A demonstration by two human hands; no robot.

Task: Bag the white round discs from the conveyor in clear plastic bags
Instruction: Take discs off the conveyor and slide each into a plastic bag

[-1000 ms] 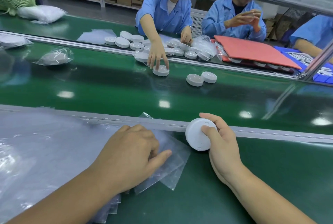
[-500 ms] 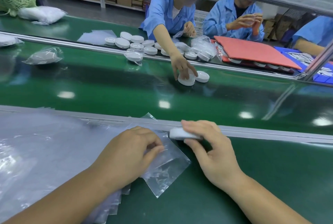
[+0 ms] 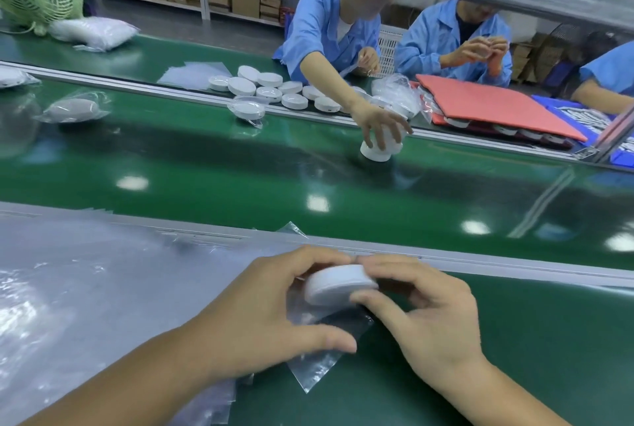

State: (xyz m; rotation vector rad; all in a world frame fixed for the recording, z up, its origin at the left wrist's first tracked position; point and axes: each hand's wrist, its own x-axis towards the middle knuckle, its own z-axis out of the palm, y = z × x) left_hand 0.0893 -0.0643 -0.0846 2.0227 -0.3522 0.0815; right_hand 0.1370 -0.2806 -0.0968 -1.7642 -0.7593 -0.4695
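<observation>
The right hand [image 3: 435,316] pinches the tilted white disc [image 3: 338,283] between thumb and fingers at the clear bag [image 3: 319,370], which the left hand [image 3: 260,316] grips with curled fingers, just beside the conveyor [image 3: 240,178].

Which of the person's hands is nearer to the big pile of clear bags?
Left. The left hand sits at the right edge of the pile of clear bags, forearm over it. The right hand is farther right, gripping the white disc.
</observation>
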